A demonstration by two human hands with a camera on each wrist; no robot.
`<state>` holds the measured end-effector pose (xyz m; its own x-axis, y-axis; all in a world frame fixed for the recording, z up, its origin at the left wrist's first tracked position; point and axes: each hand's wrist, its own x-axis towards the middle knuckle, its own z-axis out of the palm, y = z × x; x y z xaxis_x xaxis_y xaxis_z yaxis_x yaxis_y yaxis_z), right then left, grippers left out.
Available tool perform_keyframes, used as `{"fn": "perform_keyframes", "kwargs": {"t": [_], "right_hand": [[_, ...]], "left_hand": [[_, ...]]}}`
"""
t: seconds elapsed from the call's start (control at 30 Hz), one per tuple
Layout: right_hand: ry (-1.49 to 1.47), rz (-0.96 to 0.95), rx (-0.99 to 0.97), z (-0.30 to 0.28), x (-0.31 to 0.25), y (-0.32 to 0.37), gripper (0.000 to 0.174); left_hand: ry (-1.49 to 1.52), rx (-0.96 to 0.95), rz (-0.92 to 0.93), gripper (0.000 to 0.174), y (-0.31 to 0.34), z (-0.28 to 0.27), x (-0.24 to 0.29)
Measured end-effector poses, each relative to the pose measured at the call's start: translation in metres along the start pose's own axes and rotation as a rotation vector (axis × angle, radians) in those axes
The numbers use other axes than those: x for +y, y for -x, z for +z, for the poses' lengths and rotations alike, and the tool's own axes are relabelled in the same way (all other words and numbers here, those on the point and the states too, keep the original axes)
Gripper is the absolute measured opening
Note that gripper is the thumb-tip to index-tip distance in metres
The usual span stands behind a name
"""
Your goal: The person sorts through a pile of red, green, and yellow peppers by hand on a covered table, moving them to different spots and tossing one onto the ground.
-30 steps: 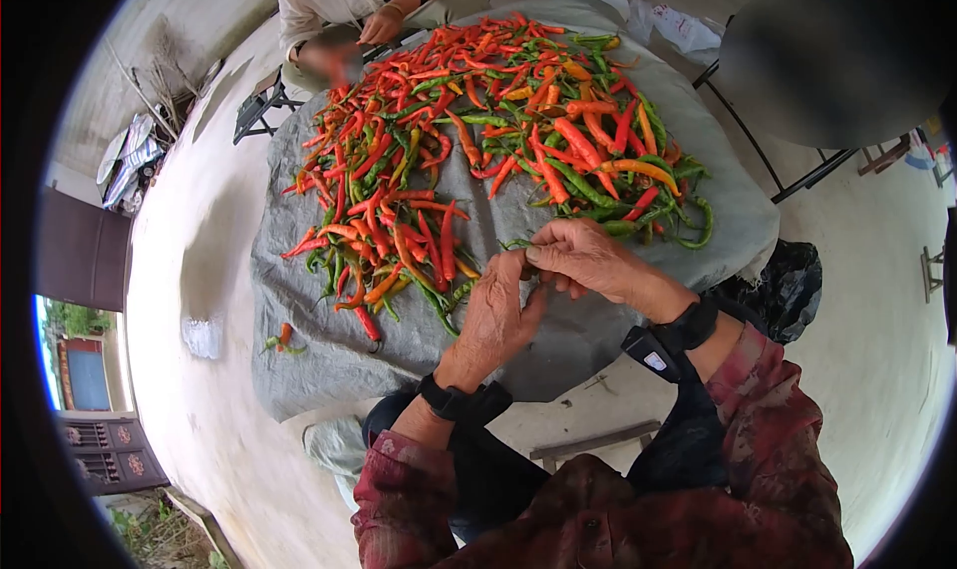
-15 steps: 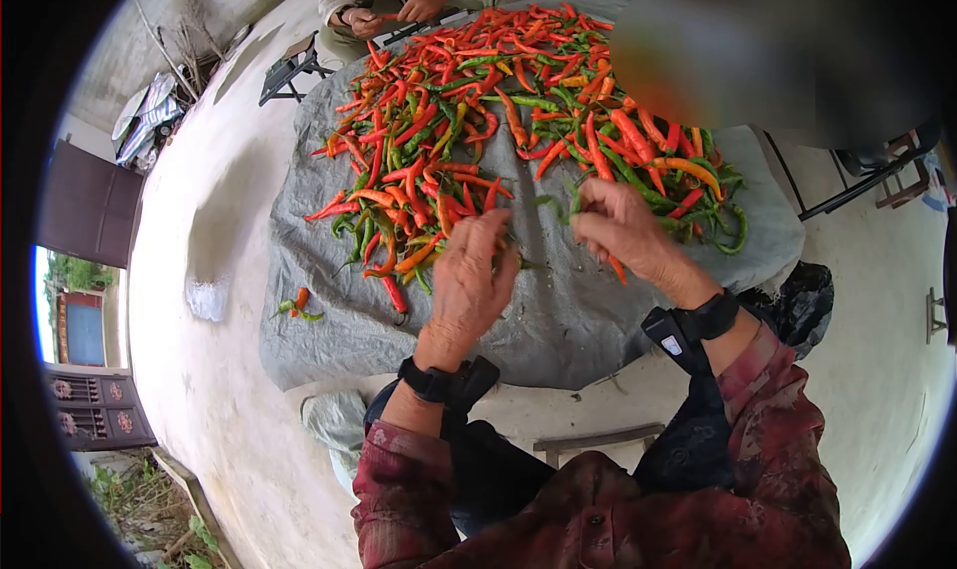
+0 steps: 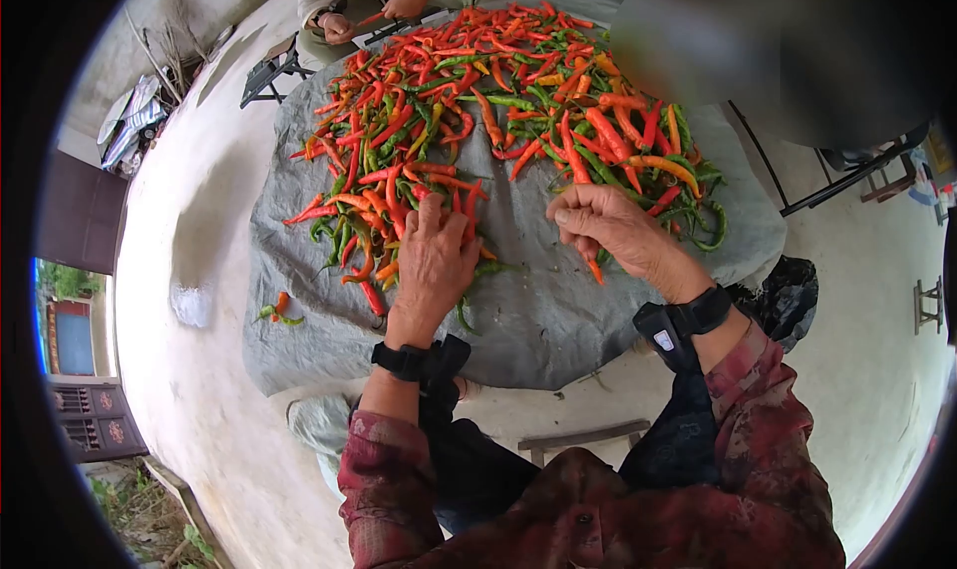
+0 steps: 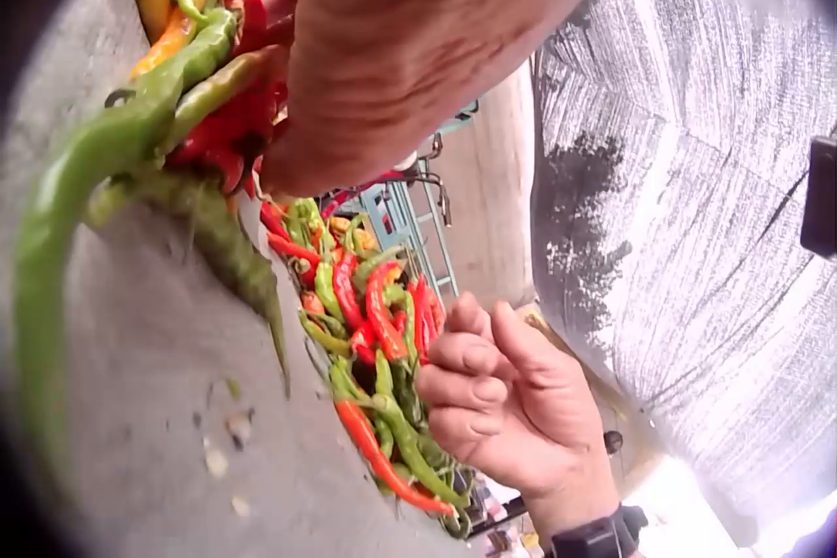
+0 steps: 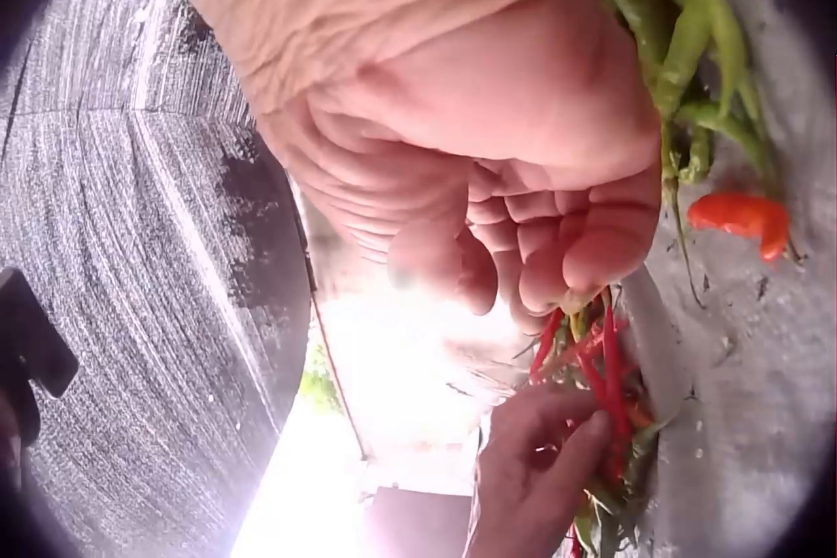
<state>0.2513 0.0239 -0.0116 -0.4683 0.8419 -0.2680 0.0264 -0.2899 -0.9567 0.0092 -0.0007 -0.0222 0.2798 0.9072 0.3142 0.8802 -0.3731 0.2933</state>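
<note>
My left hand point(image 3: 434, 260) reaches down into the left heap of chili peppers point(image 3: 374, 210), fingers bent over red ones. In the left wrist view a red pepper point(image 4: 216, 146) lies right by its thumb; I cannot tell whether the fingers grip one, as the tips are partly hidden. Loosely curled, my right hand point(image 3: 613, 230) hovers at the near edge of the right heap point(image 3: 618, 135), with nothing showing between thumb and fingers. Below it, on the cloth, lies a short orange-red pepper point(image 5: 739, 215) beside green ones point(image 5: 693, 48).
A grey cloth point(image 3: 538, 330) covers the table beneath the peppers. A few pieces point(image 3: 279, 310) lie apart at its left. Across the table another person's hands point(image 3: 404, 0) hold a red pepper. A black plastic bag point(image 3: 788, 300) sits at the right, a stool point(image 3: 583, 437) below.
My hands were together at a small green piece, then parted. The left moved left and down onto the left heap; the right stayed by the right heap, and the green piece near it no longer shows.
</note>
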Motion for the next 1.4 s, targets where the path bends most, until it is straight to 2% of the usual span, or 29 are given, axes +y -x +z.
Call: {"fn": "perform_keyframes", "kwargs": {"t": [0.07,0.13,0.27,0.33,0.43,0.5,0.53,0.57,0.6,0.63,0.67,0.73,0.77,0.83,1.0,1.07,1.2,1.23,1.27,1.3,1.33,1.37,1.4], "right_hand": [[-0.008,-0.009,-0.011,0.005,0.005,-0.001,0.021],[0.316,-0.041,-0.030,0.011,0.004,-0.001,0.019],[0.503,-0.101,-0.049,0.016,0.017,-0.005,0.018],[0.769,-0.206,-0.047,0.021,0.023,-0.007,0.019],[0.697,-0.238,-0.057,0.025,0.026,-0.008,0.022],[0.663,-0.265,-0.059,0.028,0.024,-0.010,0.024],[0.627,-0.291,-0.059,0.029,0.022,-0.010,0.027],[0.630,-0.292,-0.060,0.031,0.018,-0.009,0.027],[0.477,-0.158,-0.115,0.035,0.013,-0.008,0.031],[0.322,-0.025,-0.170,0.039,0.009,-0.008,0.034],[0.322,-0.025,-0.171,0.044,0.008,-0.008,0.034],[0.179,0.035,-0.218,0.055,0.008,-0.007,0.035],[0.179,0.036,-0.216,0.059,0.008,-0.007,0.035],[0.252,0.014,-0.332,0.064,0.011,-0.008,0.034],[0.269,-0.029,-0.264,0.068,0.019,-0.011,0.035],[0.282,-0.012,-0.264,0.066,0.016,-0.011,0.035],[0.306,-0.017,-0.164,0.048,0.010,-0.007,0.033],[0.167,-0.032,-0.088,0.038,0.005,-0.006,0.033],[0.026,-0.047,-0.011,0.027,0.000,-0.004,0.033],[0.018,-0.053,-0.008,0.017,-0.005,-0.004,0.033],[-0.272,-0.091,0.071,0.006,-0.010,-0.003,0.033],[-0.562,-0.132,0.149,0.000,-0.013,-0.001,0.034],[-0.570,-0.146,0.150,-0.004,-0.011,-0.001,0.034]], "left_hand": [[0.006,0.051,0.041,0.021,0.003,0.006,0.009],[0.174,-0.025,0.160,0.021,0.010,0.013,0.015],[0.188,-0.072,0.263,0.025,0.022,0.018,0.030],[0.213,-0.084,0.266,0.024,0.024,0.013,0.035],[0.311,-0.024,0.194,0.016,0.025,0.005,0.033],[0.791,-0.085,-0.246,0.016,0.021,-0.005,0.025],[0.793,-0.084,-0.248,0.016,0.019,-0.008,0.022],[1.212,0.027,-0.353,0.020,0.016,-0.011,0.020],[1.629,0.148,-0.455,0.024,0.013,-0.013,0.019],[1.759,0.176,-0.517,0.033,0.010,-0.016,0.020],[1.758,0.178,-0.518,0.033,0.009,-0.015,0.020],[1.981,0.171,-0.524,0.037,0.008,-0.010,0.022],[1.982,0.169,-0.523,0.037,0.008,-0.008,0.023],[1.983,0.137,-0.506,0.035,0.009,-0.004,0.027],[1.877,0.143,-0.473,0.028,0.009,0.001,0.017],[1.626,0.129,-0.614,0.033,0.008,-0.004,0.016],[1.463,0.244,-0.610,0.038,0.001,-0.006,0.022],[1.460,0.242,-0.607,0.038,0.001,-0.005,0.022],[1.302,0.186,-0.518,0.036,0.002,-0.003,0.019],[1.142,0.131,-0.430,0.035,0.002,-0.001,0.019],[1.133,0.123,-0.425,0.035,0.003,0.002,0.020],[0.952,0.099,-0.335,0.031,0.003,0.004,0.022],[0.771,0.079,-0.240,0.027,-0.001,0.003,0.026]]}}
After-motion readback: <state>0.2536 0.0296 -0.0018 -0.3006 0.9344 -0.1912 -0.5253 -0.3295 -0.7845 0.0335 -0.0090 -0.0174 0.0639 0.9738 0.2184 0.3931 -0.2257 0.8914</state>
